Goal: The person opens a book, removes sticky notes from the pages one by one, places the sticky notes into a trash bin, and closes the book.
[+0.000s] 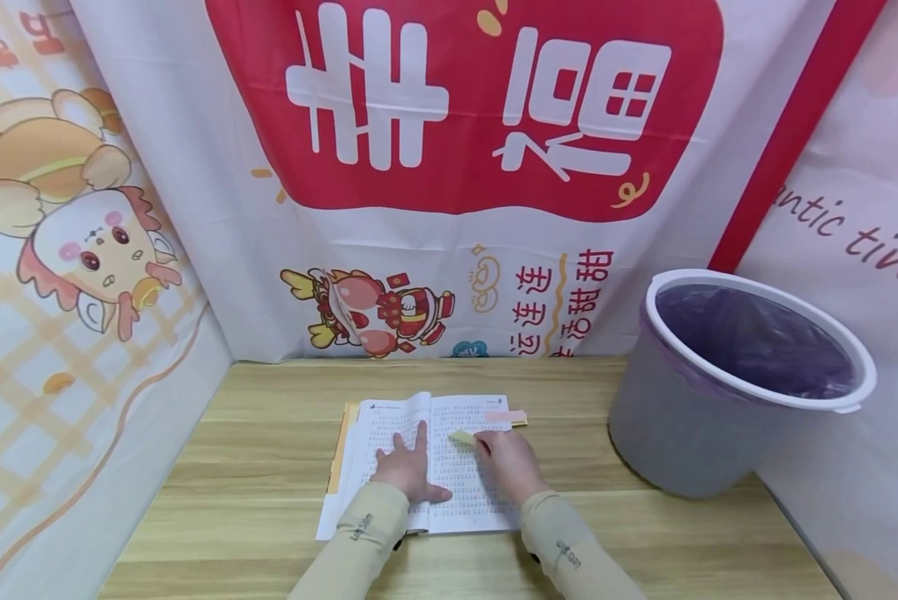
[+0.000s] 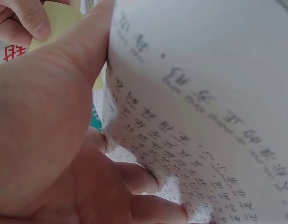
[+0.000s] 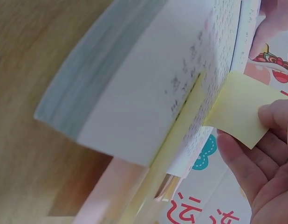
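Left hand (image 1: 404, 472): fingers spread, pressing the open book (image 1: 470, 496) near its gutter; grasping nothing.
Right hand (image 1: 511, 465): thumb and fingers pinch the yellow note (image 3: 242, 109).
Yellow note: at the right-hand page, tilted off the paper; can't tell if stuck.
Pink tab (image 1: 501, 417): juts past page edge.
Risk: if left hand lifts, pages could spring up; uneven pull could crease note or tear paper.

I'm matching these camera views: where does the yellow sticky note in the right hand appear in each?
Head: yellow sticky note lower middle, in the right hand.
Left wrist: top left, partly hidden.
Right wrist: right of centre.
Shared landmark: open book.
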The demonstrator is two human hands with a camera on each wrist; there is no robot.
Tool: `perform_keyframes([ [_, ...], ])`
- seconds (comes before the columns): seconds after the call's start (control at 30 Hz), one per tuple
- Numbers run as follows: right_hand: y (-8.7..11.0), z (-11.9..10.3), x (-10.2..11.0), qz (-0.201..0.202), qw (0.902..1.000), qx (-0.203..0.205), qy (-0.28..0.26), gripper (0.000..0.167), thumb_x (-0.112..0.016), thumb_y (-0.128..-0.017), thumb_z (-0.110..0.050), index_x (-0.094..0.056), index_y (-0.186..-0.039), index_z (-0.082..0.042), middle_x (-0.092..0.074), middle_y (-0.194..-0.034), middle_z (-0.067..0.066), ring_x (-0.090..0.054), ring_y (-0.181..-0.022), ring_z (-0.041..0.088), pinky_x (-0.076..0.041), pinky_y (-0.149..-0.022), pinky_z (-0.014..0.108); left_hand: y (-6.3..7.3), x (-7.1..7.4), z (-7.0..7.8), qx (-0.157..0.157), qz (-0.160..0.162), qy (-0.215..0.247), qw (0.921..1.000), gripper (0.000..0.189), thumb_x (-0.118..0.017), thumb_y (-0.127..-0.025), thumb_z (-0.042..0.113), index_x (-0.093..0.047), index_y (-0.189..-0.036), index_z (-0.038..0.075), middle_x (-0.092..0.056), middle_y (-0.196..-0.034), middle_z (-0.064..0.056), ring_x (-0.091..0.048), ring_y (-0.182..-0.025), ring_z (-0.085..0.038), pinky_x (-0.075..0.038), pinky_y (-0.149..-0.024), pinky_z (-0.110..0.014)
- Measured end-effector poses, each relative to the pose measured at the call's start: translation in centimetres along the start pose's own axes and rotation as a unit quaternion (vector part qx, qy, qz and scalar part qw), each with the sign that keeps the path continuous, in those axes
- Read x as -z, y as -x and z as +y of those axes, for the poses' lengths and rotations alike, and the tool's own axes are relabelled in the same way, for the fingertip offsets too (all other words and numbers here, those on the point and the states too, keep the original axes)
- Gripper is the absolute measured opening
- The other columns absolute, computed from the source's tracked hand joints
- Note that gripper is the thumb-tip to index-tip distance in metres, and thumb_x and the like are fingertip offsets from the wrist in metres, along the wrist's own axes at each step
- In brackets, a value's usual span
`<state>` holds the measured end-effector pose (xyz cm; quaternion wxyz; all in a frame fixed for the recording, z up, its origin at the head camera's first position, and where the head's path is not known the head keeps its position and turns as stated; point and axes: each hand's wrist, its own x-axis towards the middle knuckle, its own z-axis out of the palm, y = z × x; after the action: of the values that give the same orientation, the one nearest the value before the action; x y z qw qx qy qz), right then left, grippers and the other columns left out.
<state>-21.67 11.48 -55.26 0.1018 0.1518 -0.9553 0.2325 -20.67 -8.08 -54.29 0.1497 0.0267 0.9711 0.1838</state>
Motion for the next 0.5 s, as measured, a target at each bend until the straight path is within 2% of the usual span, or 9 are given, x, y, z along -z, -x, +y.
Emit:
perform_keyframes([
  [0.2, -0.1, 0.0, 0.3, -0.005, 0.9993, -0.034, -0.013, 0.014, -0.069, -0.093, -0.011, -0.077, -0.104, -0.009, -0.075, -0.1, 0.006, -0.071, -0.094, 0.023, -0.058, -0.082, 0.036, 0.1, 0.0, 0.0, 0.0, 0.0, -0.002, 1.0, 0.126, -0.087, -0.062, 0.058, -0.021, -0.159, 0.01, -0.023, -0.152, -0.039, -0.028, -0.133, -0.062, -0.024, -0.11, -0.067],
  [0.5, -0.4, 0.1, 1.3, 0.026, 0.9944, -0.086, -0.055, 0.017, -0.068, -0.095, -0.012, -0.076, -0.109, -0.008, -0.074, -0.104, 0.009, -0.071, -0.093, 0.023, -0.059, -0.079, 0.037, 0.0, -0.1, 0.0, 0.009, -0.004, -0.003, 0.9999, 0.127, -0.087, -0.062, 0.059, -0.019, -0.159, 0.012, -0.022, -0.153, -0.038, -0.026, -0.132, -0.065, -0.028, -0.107, -0.069],
])
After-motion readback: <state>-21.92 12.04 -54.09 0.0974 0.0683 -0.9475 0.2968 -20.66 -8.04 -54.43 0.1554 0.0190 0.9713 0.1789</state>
